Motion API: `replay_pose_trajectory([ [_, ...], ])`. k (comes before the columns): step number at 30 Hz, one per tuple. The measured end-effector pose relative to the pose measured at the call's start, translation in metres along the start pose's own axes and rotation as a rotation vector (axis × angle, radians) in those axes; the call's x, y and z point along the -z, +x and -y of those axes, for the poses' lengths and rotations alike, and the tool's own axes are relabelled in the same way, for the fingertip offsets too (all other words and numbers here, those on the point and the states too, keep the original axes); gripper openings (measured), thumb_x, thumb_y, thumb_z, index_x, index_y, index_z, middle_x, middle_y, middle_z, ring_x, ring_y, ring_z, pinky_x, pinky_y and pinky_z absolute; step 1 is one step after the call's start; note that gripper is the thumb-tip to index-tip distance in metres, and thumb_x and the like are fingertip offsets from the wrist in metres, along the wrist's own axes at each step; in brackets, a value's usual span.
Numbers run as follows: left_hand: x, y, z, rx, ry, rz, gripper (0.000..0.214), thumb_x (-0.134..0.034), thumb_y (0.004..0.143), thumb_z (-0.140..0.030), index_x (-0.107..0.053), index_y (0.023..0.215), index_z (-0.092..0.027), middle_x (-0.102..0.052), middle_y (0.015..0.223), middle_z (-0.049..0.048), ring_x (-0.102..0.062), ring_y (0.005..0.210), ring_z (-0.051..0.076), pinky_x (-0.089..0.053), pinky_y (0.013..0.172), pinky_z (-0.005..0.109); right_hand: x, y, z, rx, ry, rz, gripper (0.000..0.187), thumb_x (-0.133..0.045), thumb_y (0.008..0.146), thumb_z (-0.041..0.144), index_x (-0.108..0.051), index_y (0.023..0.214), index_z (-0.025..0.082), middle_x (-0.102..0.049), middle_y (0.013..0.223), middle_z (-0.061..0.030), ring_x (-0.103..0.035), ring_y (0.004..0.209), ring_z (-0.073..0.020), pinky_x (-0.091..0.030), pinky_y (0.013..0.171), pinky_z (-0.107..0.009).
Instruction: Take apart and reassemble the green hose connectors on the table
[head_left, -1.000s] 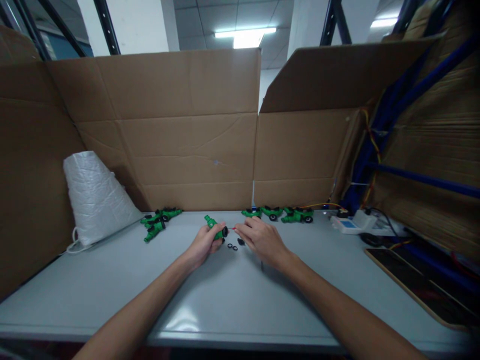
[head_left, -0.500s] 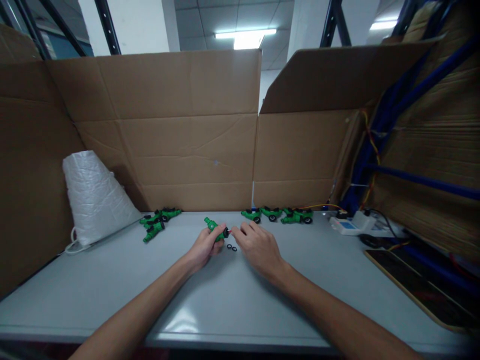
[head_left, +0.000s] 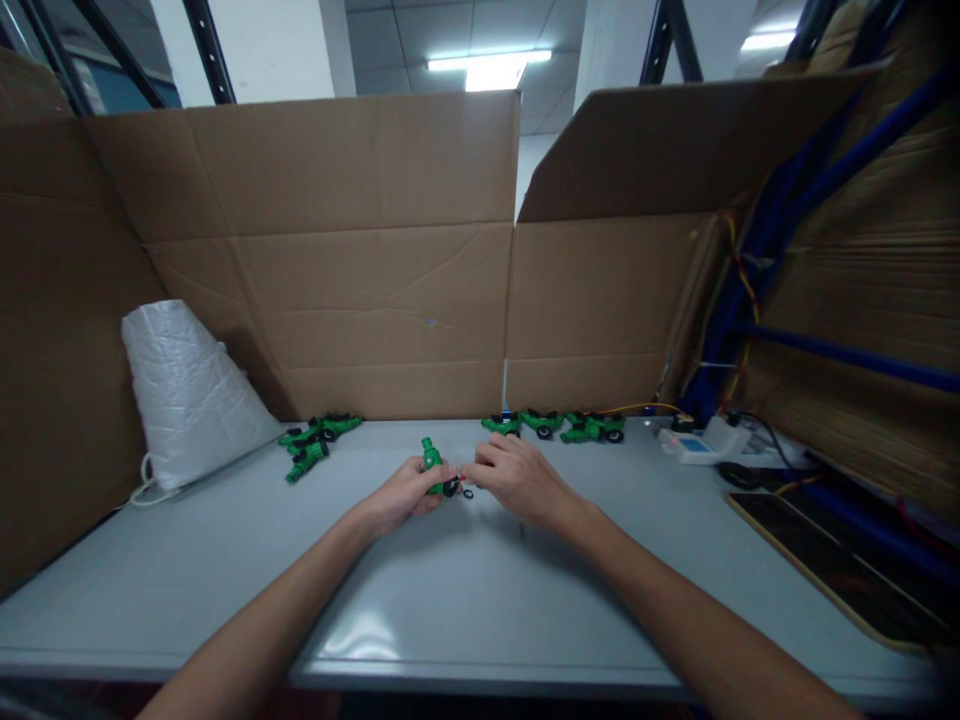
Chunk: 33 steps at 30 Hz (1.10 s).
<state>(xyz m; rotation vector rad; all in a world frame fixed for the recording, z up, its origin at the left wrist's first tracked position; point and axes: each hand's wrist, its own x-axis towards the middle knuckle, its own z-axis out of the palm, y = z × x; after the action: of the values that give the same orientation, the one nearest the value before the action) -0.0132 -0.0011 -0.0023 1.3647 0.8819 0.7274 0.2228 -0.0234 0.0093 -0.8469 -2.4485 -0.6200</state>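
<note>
Left hand (head_left: 405, 495): closed around green fitting (head_left: 432, 462), held just above the table (head_left: 450, 600), black end toward the right hand (head_left: 517, 480). Right hand: fingertips drawn into a pinch at that black end; whether they hold anything is too small to tell. One loose black ring (head_left: 469, 493) on the table just below the fingertips.

Judgement: a small part is being seated on the fitting's end. Next move calls for a steady left hand and fine fingertip alignment, square to the opening
</note>
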Motion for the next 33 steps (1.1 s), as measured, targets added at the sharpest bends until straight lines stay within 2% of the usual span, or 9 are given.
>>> replay_pose_trajectory([
  [3,-0.001,0.001,0.003,-0.025,0.036,-0.019,0.052,-0.081,0.078,-0.061,-0.063,0.087,-0.013,-0.052,0.07,-0.0024,-0.029,0.049,0.004,-0.012,0.045,0.024,-0.001,-0.001,-0.002,0.001,0.008,0.014,0.013,-0.061,0.105,0.028,-0.073,0.102,0.024,-0.065,0.091,-0.0041,-0.048,0.088,-0.0212,-0.031,0.075,-0.033],
  [9,-0.006,0.004,0.002,-0.126,0.195,-0.092,0.052,-0.075,0.081,-0.065,-0.067,0.084,-0.014,-0.048,0.061,-0.004,-0.034,0.05,0.008,-0.02,0.048,0.023,0.005,-0.001,-0.006,-0.046,0.042,0.101,0.013,-0.06,0.106,0.026,-0.073,0.105,0.024,-0.067,0.097,-0.005,-0.05,0.092,-0.0214,-0.033,0.078,-0.032],
  [12,-0.008,0.004,-0.002,-0.22,0.329,-0.124,0.052,-0.073,0.083,-0.065,-0.068,0.079,-0.014,-0.053,0.062,-0.0018,-0.041,0.055,0.011,-0.03,0.054,0.024,0.007,-0.001,-0.006,-0.054,0.057,0.133,0.011,-0.063,0.104,0.025,-0.074,0.104,0.023,-0.067,0.1,-0.0054,-0.05,0.095,-0.022,-0.034,0.08,-0.033],
  [16,-0.01,0.002,-0.002,-0.34,0.533,-0.168,0.043,-0.071,0.087,-0.057,-0.071,0.081,-0.015,-0.064,0.071,0.0023,-0.052,0.066,0.016,-0.039,0.065,0.026,0.005,-0.001,-0.006,-0.029,0.03,0.168,0.009,-0.064,0.103,0.025,-0.073,0.103,0.022,-0.067,0.103,-0.0058,-0.05,0.097,-0.0229,-0.035,0.08,-0.034],
  [23,-0.005,0.002,0.008,-0.421,0.863,-0.263,0.037,-0.077,0.083,-0.054,-0.064,0.07,-0.021,-0.059,0.061,0.0018,-0.051,0.059,0.019,-0.03,0.062,0.027,-0.007,-0.003,-0.001,-0.003,-0.059,0.239,0.008,-0.066,0.102,0.026,-0.072,0.099,0.022,-0.067,0.103,-0.0066,-0.053,0.101,-0.0252,-0.037,0.081,-0.035],
  [27,-0.003,0.0,0.007,-0.417,0.869,-0.28,0.033,-0.082,0.078,-0.053,-0.068,0.077,-0.024,-0.065,0.065,0.0053,-0.06,0.065,0.024,-0.033,0.065,0.028,-0.009,-0.003,0.004,-0.019,-0.075,0.264,0.007,-0.068,0.1,0.024,-0.074,0.099,0.021,-0.068,0.102,-0.0077,-0.055,0.101,-0.0258,-0.038,0.081,-0.036],
  [33,-0.005,0.0,0.0,-0.358,0.6,-0.286,0.035,-0.085,0.074,-0.054,-0.071,0.08,-0.022,-0.072,0.073,0.0073,-0.065,0.074,0.026,-0.042,0.066,0.028,-0.006,-0.004,0.002,-0.075,-0.057,0.271,0.007,-0.069,0.099,0.021,-0.076,0.1,0.021,-0.069,0.101,-0.0089,-0.055,0.102,-0.0257,-0.038,0.08,-0.036],
])
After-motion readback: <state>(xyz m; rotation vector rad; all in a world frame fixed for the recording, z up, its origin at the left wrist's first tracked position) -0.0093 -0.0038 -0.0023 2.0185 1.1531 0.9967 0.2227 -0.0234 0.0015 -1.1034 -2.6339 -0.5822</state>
